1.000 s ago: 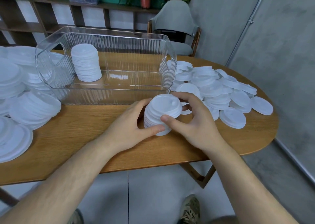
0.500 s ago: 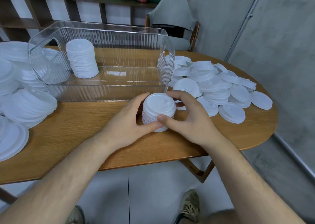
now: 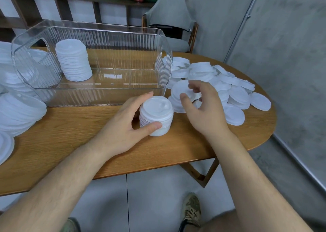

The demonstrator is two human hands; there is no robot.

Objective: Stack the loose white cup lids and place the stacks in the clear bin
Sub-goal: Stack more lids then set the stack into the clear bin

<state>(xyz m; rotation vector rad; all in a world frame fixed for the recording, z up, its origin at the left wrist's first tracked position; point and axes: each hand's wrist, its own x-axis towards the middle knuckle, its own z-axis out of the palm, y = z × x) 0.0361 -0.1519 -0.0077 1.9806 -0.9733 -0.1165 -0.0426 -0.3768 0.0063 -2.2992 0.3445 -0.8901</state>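
Stack of lids (image 3: 156, 116) on worktop (image 3: 70, 134), just in front of clear bin (image 3: 158, 32); left hand (image 3: 127, 122) curled round it. Right hand (image 3: 202, 106) empty, fingers loosely spread above loose lids (image 3: 234, 94). Step: building stack. Next probably: pinch one lid, seat it squarely on top.

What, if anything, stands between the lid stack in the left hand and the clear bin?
Only the bin, whose near wall is right behind the held stack in the left hand; it likely needs lifting over. The other stack inside sits at the left end, off the path.
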